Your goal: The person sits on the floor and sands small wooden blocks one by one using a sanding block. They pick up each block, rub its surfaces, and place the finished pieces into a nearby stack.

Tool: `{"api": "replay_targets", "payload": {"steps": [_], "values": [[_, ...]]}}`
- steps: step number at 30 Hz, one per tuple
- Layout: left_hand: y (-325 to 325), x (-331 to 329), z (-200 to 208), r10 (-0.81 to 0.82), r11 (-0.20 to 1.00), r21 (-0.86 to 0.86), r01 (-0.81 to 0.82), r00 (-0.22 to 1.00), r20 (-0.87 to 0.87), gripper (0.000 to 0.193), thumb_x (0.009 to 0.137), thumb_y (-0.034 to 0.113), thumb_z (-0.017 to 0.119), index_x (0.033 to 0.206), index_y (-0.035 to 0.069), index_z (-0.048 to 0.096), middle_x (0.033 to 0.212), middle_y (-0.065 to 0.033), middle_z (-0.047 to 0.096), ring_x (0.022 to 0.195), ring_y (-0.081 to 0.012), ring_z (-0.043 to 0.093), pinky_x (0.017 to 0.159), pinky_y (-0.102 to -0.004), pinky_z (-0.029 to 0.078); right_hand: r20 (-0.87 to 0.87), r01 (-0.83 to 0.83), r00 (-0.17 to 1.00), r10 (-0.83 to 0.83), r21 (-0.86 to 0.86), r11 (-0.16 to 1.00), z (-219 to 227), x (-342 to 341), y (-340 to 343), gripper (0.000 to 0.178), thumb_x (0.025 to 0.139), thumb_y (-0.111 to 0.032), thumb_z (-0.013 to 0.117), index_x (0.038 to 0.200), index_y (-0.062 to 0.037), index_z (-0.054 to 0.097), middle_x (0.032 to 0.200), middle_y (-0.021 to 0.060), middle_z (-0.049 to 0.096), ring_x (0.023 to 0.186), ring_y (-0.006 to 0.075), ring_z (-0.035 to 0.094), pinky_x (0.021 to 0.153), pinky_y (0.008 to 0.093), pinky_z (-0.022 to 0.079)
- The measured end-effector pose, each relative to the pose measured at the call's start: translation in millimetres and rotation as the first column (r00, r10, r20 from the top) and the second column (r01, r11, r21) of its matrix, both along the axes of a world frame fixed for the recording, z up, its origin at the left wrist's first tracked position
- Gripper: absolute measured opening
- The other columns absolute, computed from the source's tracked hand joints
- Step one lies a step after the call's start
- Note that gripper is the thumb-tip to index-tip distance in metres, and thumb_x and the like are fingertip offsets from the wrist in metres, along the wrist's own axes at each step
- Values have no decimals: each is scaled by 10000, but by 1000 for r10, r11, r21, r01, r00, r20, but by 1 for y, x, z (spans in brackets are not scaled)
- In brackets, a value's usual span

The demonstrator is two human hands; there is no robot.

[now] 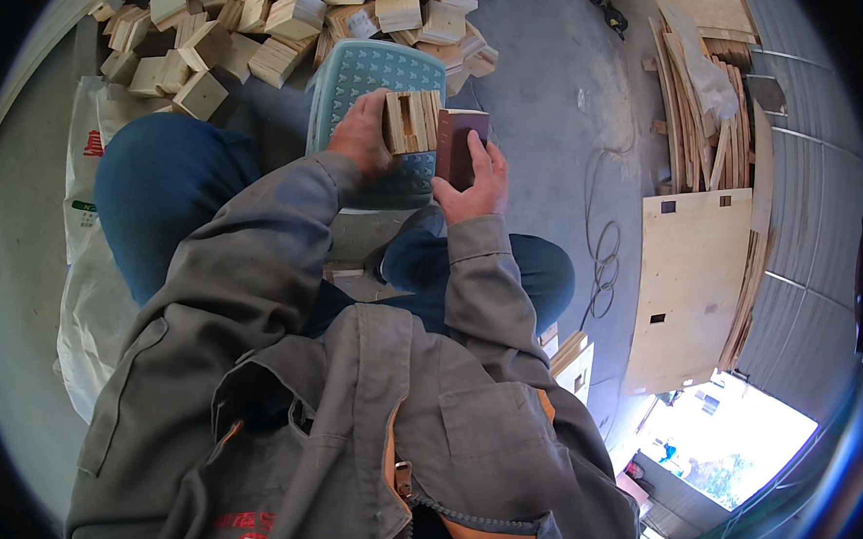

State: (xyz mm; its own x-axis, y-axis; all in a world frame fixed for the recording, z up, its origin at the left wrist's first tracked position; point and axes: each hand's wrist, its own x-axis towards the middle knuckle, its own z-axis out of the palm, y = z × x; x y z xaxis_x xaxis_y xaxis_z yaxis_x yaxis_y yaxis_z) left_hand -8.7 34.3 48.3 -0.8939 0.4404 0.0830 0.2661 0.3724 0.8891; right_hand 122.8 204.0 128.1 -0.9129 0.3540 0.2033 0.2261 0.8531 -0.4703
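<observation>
My left hand [362,137] is closed around the left side of a layered plywood block [413,120], which has a dark slot in its face. The block is held over a light-blue plastic stool [336,74] with a patterned top. Closed on a flat, reddish-brown rectangular piece [455,142] with a pale top edge, my right hand [477,177] keeps it upright against or close beside the block's right side. I cannot tell whether the two pieces touch.
Beyond the stool lies a heap of plywood blocks [298,17]. White sacking [84,281] lies at the left by my knee. A cable [603,249] coils on the floor to the right, near leaning boards [689,283]. A dark tool [607,12] lies at the far right.
</observation>
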Motion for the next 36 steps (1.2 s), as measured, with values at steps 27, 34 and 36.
{"api": "replay_targets", "payload": {"steps": [27, 34, 36], "values": [[-17, 11, -3, -113, 994, 14, 113, 994, 0, 986, 652, 179, 920, 1485, 96, 398, 1388, -224, 520, 1322, -423, 522, 1136, -449, 458, 131, -20, 991, 10, 76, 997, 27, -46, -8, 737, 766, -166, 821, 1471, -172, 610, 1567, 249, 435, 1353, 470, 481, 1151, 504, 443], [-16, 16, 12, -113, 994, 18, 112, 993, 41, 978, 668, 156, 910, 1493, 101, 386, 1404, -223, 508, 1334, -415, 522, 1147, -443, 457, -82, -34, 996, 28, -70, 997, 23, -9, -6, 802, 772, -263, 852, 1482, -38, 554, 1527, 303, 492, 1410, 449, 493, 1180, 511, 413], [-14, 16, 3, -102, 995, 10, 102, 994, 31, 1000, 669, 145, 921, 1503, 88, 371, 1387, -222, 505, 1318, -413, 527, 1137, -442, 457, -112, -86, 991, 71, -136, 987, 16, 29, -13, 819, 773, -282, 864, 1477, -14, 543, 1512, 312, 500, 1384, 464, 511, 1159, 521, 431]]}}
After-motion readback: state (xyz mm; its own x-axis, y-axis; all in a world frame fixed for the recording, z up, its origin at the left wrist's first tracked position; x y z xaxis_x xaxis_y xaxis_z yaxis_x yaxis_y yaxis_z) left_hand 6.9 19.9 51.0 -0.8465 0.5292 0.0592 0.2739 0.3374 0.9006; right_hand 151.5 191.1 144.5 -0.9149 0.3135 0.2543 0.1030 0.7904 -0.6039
